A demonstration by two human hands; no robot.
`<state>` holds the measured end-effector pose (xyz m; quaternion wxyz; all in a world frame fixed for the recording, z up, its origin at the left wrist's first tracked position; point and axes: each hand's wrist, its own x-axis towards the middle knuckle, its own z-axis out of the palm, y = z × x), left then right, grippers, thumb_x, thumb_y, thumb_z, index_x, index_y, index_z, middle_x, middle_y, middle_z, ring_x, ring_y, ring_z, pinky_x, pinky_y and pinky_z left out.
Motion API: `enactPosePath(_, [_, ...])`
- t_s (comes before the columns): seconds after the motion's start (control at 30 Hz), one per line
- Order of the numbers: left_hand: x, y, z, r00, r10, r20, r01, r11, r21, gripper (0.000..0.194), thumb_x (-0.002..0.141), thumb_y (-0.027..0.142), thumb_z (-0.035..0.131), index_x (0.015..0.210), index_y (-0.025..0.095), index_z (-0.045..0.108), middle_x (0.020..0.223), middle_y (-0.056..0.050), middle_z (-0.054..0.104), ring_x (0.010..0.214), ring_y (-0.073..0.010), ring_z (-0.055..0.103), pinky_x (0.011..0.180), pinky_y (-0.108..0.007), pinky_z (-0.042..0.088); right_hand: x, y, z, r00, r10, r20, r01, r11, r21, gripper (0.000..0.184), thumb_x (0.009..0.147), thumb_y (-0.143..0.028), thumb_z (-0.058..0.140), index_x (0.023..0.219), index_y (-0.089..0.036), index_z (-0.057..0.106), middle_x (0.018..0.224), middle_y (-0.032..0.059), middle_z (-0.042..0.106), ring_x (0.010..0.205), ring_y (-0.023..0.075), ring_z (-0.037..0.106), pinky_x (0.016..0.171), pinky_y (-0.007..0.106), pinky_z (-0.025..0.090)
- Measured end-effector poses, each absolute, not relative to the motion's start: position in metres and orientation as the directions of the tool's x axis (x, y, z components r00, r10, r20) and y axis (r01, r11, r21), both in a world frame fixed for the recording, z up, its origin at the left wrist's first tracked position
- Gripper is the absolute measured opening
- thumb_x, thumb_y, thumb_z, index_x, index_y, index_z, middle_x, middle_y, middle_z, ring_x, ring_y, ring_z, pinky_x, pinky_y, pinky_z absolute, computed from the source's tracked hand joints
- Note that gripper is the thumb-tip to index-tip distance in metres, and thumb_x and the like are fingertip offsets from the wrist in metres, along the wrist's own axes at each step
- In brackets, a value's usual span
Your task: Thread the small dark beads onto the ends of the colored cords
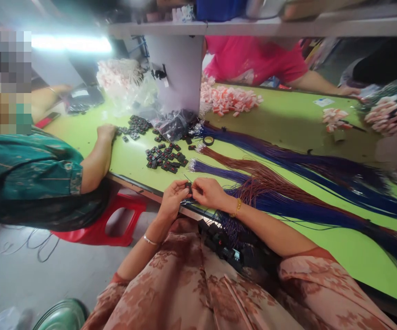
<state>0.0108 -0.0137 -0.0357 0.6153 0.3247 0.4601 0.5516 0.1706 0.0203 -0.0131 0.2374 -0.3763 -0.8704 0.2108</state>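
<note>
Close together at the table's front edge, my two hands meet over a small black plastic connector housing (189,186). My left hand (175,195) pinches the housing between thumb and fingers. My right hand (208,191) is closed against its other side; what its fingertips grip, perhaps a thin wire, is hidden. Beyond them lies a pile of black housings (166,157). Bundles of blue wires (215,170) and brown wires (233,162) with bare metal ends stretch off to the right. More black pieces with wires (224,243) rest on my lap.
A co-worker's arm (97,160) rests on the green table (343,270) at left, above a red stool (123,224). A roll of tape (208,140), pink-white parts (233,99) and a plastic bag (174,126) lie farther back. Another person in pink (253,59) sits opposite.
</note>
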Motion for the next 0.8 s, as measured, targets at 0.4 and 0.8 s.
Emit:
enactPosePath(0.4, [0.009,-0.006,-0.028,0.010,0.981,-0.196,-0.332,0.188,0.924,0.039,0.063,0.023,0.077,0.098,0.016,0.062,0.087,-0.003,0.063,0.079,-0.0122,0.061,0.076,-0.027,0.052,0.178,0.134,-0.010,-0.323,0.946,0.038,0.869,0.312,-0.384,0.020,0.080,-0.023,0.051,0.083,-0.013,0.068,0.088,0.0123,0.069,0.077,0.0198,0.058,0.070,0.027,0.038])
enactPosePath(0.8, [0.019,-0.004,-0.021,0.029,0.973,-0.227,-0.402,0.219,0.889,0.037,0.065,0.020,0.073,0.099,0.020,0.058,0.090,0.000,0.059,0.077,-0.0110,0.062,0.069,-0.024,0.051,0.179,0.130,-0.017,-0.299,0.946,0.124,0.672,0.302,-0.676,0.017,0.080,-0.023,0.046,0.082,-0.013,0.059,0.076,0.0058,0.062,0.066,0.0139,0.049,0.062,0.025,0.039])
